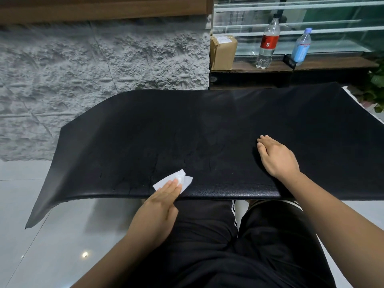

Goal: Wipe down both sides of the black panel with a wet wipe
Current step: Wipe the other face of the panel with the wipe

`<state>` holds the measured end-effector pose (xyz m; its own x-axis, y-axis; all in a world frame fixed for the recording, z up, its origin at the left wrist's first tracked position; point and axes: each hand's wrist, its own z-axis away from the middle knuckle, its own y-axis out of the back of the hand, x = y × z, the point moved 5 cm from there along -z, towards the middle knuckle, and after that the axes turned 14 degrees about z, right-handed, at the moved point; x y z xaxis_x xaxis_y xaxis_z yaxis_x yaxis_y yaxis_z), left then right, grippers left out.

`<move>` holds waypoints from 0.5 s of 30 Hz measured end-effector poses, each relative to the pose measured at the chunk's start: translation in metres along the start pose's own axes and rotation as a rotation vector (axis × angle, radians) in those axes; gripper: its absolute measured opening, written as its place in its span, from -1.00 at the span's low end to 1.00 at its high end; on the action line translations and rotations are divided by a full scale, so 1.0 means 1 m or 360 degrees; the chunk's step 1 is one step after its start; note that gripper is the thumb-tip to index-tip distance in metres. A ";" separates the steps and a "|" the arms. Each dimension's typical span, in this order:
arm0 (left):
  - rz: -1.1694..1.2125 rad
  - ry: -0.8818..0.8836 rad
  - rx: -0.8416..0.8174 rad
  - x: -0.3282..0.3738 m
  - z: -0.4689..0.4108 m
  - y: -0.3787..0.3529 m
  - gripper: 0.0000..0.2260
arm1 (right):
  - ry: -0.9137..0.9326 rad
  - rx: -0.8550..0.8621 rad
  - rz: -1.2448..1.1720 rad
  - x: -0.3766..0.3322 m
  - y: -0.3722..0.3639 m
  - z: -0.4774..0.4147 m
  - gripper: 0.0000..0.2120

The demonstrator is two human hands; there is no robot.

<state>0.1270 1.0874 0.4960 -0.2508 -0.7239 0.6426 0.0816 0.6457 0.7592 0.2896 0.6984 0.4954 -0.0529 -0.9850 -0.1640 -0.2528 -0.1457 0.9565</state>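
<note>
The black panel (pixel 207 132) lies flat across your lap, its near edge over your thighs in black trousers (pixel 207 235) with white side stripes, and its left end curves down toward the pale tiled floor (pixel 31 204). Your left hand (pixel 160 206) reaches over that near edge with its fingers (pixel 172 187) straight and close together, pressing the white wet wipe (pixel 164 180) flat against the panel's top face. They are not curled round it, and the wipe's crumpled corners stick out past the fingertips. The wipe sits just inside the near edge, left of the panel's middle. Your right hand (pixel 277 157) rests palm down on the panel further to the right, well apart from the wipe. Its fingers are together and relaxed, pointing left and away from you, and it has hold of nothing. Beyond the far edge stands a rough grey stone wall (pixel 93 65), and to the right of it a wooden shelf (pixel 332 64) carries a brown parcel (pixel 222 53), a clear bottle with a red label (pixel 268 42) and a blue-tinted bottle (pixel 302 47). Green leaves of a plant (pixel 376 88) show at the far right.
</note>
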 end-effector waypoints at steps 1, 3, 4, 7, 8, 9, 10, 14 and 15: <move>-0.0006 0.0029 0.0044 -0.003 -0.001 0.003 -0.38 | 0.0001 0.0002 -0.0003 -0.001 0.001 0.000 -0.55; 0.0004 0.0096 0.0130 -0.010 -0.005 0.009 -0.39 | 0.0006 0.0009 -0.0011 -0.001 0.001 0.001 -0.55; 0.0008 0.0134 0.0166 -0.011 -0.008 0.010 -0.41 | 0.0005 0.0007 -0.0014 -0.002 0.002 0.001 -0.55; -0.0037 0.0147 0.0214 -0.006 -0.017 0.009 -0.44 | -0.0002 -0.0003 -0.0009 -0.002 0.002 0.002 -0.55; -0.0061 0.0115 0.0211 -0.001 -0.020 0.006 -0.44 | 0.0001 -0.0003 -0.0007 -0.002 0.002 0.001 -0.55; -0.0087 0.0075 0.0201 0.004 -0.024 0.003 -0.45 | 0.0003 -0.0004 -0.0006 -0.002 0.002 0.001 -0.55; -0.0111 0.0038 0.0191 0.009 -0.028 -0.001 -0.46 | 0.0003 -0.0005 -0.0005 -0.002 0.002 0.001 -0.55; -0.0123 -0.0088 0.0142 0.032 -0.043 -0.016 -0.46 | 0.0003 0.0003 -0.0004 -0.003 0.001 0.001 -0.55; -0.0112 -0.0131 0.0116 0.040 -0.046 -0.022 -0.46 | 0.0004 0.0008 -0.0005 -0.002 0.001 0.001 -0.55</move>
<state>0.1600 1.0332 0.5098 -0.3320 -0.7477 0.5751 -0.0088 0.6121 0.7908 0.2880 0.7006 0.4966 -0.0495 -0.9848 -0.1665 -0.2578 -0.1484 0.9547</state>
